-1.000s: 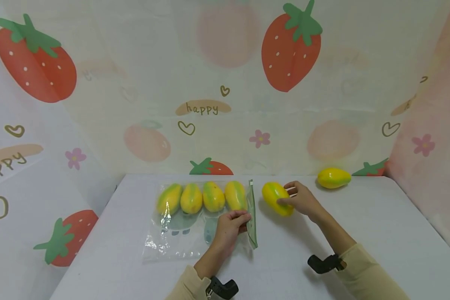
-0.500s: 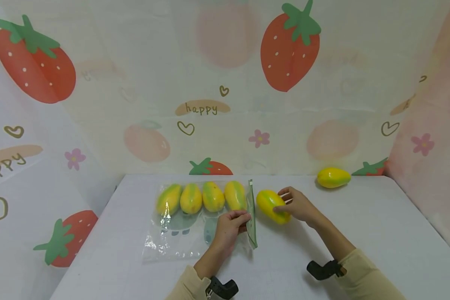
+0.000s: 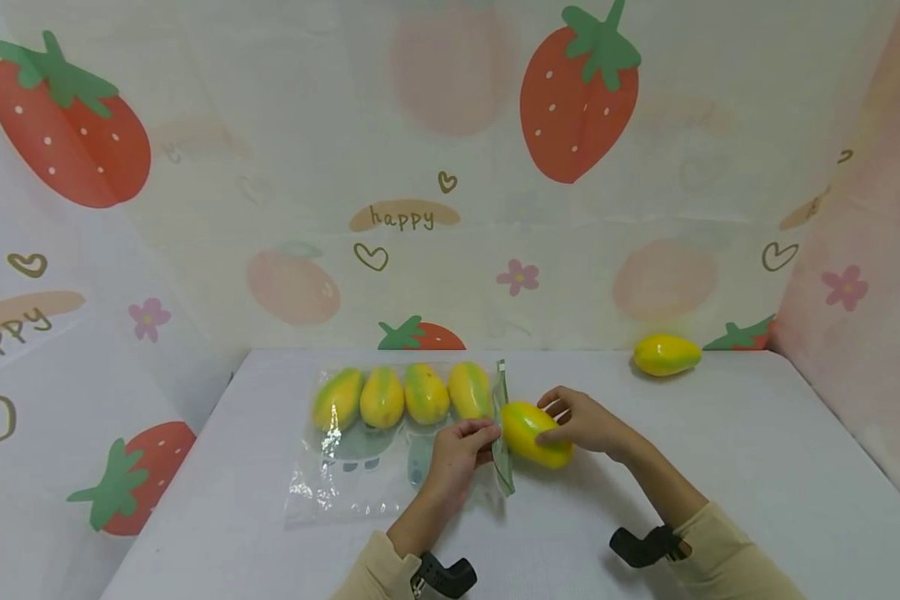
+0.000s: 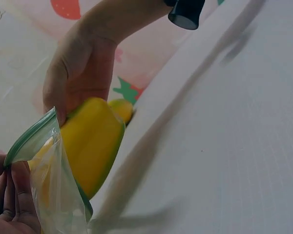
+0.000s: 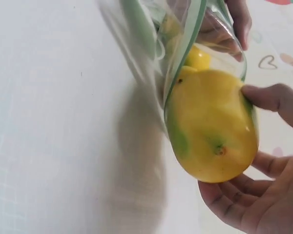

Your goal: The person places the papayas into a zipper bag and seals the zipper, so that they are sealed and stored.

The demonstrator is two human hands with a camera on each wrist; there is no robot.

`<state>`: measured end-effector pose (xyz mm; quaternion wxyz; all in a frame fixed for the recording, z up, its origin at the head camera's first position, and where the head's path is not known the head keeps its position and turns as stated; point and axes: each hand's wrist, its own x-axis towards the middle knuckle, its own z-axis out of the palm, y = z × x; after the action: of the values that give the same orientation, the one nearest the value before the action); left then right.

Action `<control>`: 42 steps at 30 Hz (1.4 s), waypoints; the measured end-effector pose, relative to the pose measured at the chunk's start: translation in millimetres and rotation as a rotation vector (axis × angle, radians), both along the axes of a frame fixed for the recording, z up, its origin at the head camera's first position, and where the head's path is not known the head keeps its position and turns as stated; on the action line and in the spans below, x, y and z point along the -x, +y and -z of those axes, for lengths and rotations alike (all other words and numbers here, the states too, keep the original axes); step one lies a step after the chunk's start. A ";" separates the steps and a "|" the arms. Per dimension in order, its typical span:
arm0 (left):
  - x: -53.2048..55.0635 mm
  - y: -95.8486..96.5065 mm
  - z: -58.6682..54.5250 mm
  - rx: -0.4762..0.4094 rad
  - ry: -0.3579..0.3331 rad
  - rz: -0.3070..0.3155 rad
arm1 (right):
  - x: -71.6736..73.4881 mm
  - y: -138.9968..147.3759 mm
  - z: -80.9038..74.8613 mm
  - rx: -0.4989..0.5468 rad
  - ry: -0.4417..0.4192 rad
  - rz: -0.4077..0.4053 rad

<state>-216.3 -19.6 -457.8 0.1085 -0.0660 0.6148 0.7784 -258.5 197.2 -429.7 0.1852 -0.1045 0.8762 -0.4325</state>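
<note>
My left hand [image 3: 457,458] pinches the green zip edge of a clear plastic zip bag [image 3: 337,492] that lies flat on the table. Several yellow papayas [image 3: 426,393] with green streaks sit in a row inside it, along its far side. My right hand [image 3: 588,423] grips another papaya [image 3: 525,429], thumb on one side and fingers on the other. The right wrist view shows this papaya [image 5: 212,122] with its far end within the bag's open mouth [image 5: 188,53]. In the left wrist view the clear film overlaps part of the held papaya [image 4: 95,146].
One more papaya [image 3: 667,356] lies at the table's back right, near the patterned backdrop [image 3: 570,292]. The white table [image 3: 720,450] runs out to the right of both hands. A black camera [image 3: 641,546] is worn on each wrist.
My right hand has moved left and toward me with its papaya, from beside the bag to its mouth. The left hand and the bag have stayed in place.
</note>
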 end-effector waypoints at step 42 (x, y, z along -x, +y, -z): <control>-4.6 3.6 -1.4 0.031 0.062 0.017 | 6.0 -12.1 14.8 -0.047 0.107 -0.189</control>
<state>-211.7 -16.0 -456.4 0.0951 -0.0382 0.6303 0.7695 -264.5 185.0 -444.5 0.1805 -0.2051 0.8810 -0.3861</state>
